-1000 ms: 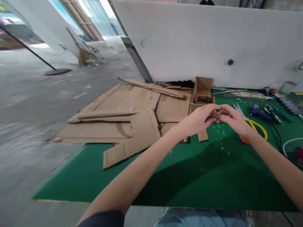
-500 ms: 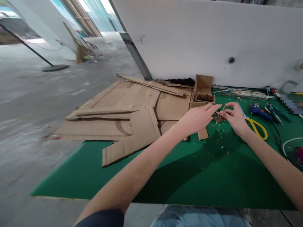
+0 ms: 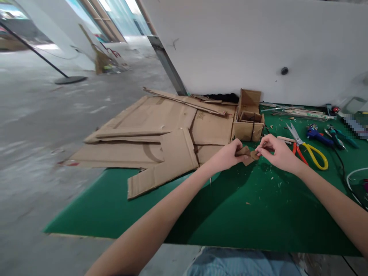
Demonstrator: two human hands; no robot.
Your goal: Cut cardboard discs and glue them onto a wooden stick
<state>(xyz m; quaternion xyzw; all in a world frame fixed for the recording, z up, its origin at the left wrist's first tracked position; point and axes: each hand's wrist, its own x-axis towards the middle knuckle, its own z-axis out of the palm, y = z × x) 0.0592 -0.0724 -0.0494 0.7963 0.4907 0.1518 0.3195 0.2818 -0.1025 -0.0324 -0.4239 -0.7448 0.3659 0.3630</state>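
Note:
My left hand point(image 3: 228, 156) is closed on a small folded piece of cardboard point(image 3: 243, 151), fingers and thumb pinching its left end. My right hand point(image 3: 274, 152) pinches a smaller rounded bit of cardboard point(image 3: 254, 155) that meets the right end of the first piece; whether the two are joined I cannot tell. Just behind the hands stands a small open cardboard box point(image 3: 246, 131) with its lid raised. To the right of my right hand lie open scissors point(image 3: 313, 153) with yellow handles, partly beside a red-handled tool point(image 3: 300, 154).
Large flat cardboard sheets point(image 3: 172, 115) cover the left of the green table point(image 3: 258, 218). A blue glue gun point(image 3: 320, 136), teal-handled pliers point(image 3: 342, 138) and thin sticks point(image 3: 304, 112) lie at the right. A white panel point(image 3: 230, 46) rises behind.
My left hand has come down and closed on the folded cardboard; its fingers were stretched out before. My right hand has moved slightly left and nearer, uncovering the red-handled tool.

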